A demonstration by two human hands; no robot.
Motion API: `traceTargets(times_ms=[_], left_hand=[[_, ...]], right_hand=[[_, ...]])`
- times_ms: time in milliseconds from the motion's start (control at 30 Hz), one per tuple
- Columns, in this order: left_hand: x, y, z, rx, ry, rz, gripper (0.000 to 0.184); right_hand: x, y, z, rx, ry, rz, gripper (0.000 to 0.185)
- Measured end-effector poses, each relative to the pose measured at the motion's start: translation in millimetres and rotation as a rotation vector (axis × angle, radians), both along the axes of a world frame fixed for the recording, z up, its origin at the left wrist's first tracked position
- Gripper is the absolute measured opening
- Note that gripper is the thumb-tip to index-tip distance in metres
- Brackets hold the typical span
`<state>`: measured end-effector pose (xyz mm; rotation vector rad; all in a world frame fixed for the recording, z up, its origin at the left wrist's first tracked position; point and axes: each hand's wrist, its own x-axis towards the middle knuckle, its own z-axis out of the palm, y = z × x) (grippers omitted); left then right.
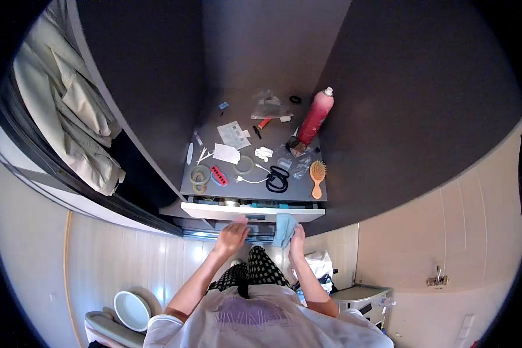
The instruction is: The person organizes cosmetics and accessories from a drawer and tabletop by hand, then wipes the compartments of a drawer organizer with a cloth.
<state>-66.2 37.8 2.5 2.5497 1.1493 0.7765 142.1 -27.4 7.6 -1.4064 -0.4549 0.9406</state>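
My right hand (297,242) grips a limp, light-blue cloth (284,229) in its fingers; my left hand (232,236), whose fingers' closure I cannot tell, is near the white-fronted, part-open drawer (214,213).

Right hand (297,240) holds light-blue cloth (284,229) at the drawer (217,213) front. Left hand (233,236) next to same front, contact unclear. Drawer slightly open. Shelf (301,190) above: pink spray can (317,115) upright rear right, paddle hairbrush (318,173) front right, looped black cord (277,181) beside white cable (251,181).
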Motion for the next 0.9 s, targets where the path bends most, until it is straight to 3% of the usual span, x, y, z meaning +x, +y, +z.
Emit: traceTargets(times_ms=[233, 533, 600, 733, 800, 833, 900], left_hand=[[6, 4, -14, -0.234, 0.007, 0.030, 0.046], [16, 23, -3, -0.099, -0.082, 0.002, 0.062], [21, 26, -4, -0.116, -0.065, 0.027, 0.065], [31, 29, -18, -0.125, -0.072, 0.084, 0.065], [36, 25, -24, -0.302, -0.192, 0.186, 0.061], [37, 19, -44, -0.190, -0.317, 0.188, 0.057], [36, 16, -87, -0.232, -0.215, 0.187, 0.055]], right_hand=[[14, 14, -12, 0.008, 0.128, 0.048, 0.019], [23, 45, -14, -0.013, 0.170, 0.047, 0.015], [43, 57, -56, 0.032, 0.189, 0.049, 0.015], [56, 62, -71, 0.072, 0.168, 0.054, 0.017], [56, 58, -64, 0.054, 0.201, 0.082, 0.019], [51, 56, -47, 0.027, 0.140, 0.091, 0.020], [57, 52, -56, -0.014, 0.076, 0.110, 0.022]])
